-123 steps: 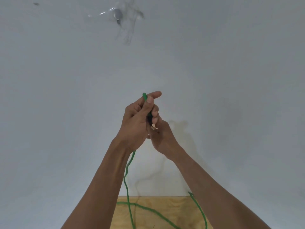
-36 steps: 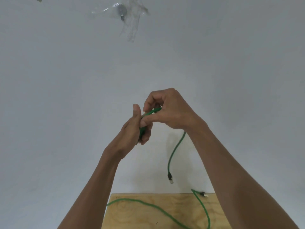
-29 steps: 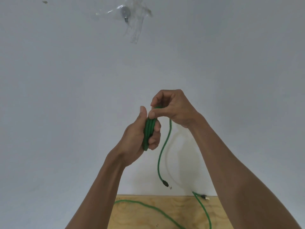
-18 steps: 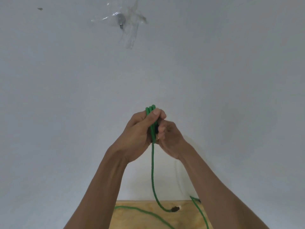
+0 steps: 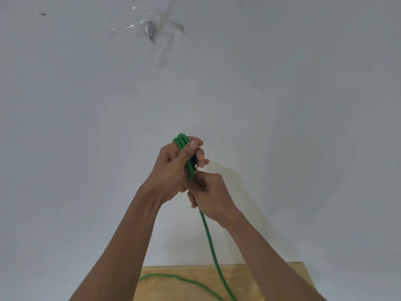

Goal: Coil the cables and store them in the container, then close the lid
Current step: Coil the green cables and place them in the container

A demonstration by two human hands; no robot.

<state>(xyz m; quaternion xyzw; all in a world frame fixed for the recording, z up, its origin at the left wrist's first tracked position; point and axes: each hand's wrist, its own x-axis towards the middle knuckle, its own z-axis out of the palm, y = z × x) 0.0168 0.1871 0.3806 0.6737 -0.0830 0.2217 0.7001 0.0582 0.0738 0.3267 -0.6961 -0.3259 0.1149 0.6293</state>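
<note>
Against white wall [image 5: 86, 127], left hand [image 5: 173, 168] grips green cable [image 5: 209, 240] loops; right hand [image 5: 211, 196] fingers curl around it, contact hidden

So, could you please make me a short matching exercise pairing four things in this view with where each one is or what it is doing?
Things:
1. left hand
2. right hand
3. plywood board
4. clear tape patch

States:
A. stuck on the white wall
B. grips the coiled green loops
C. pinches the trailing green cable
D. lies under loose cable

Pairs: 1-B, 2-C, 3-D, 4-A
</note>
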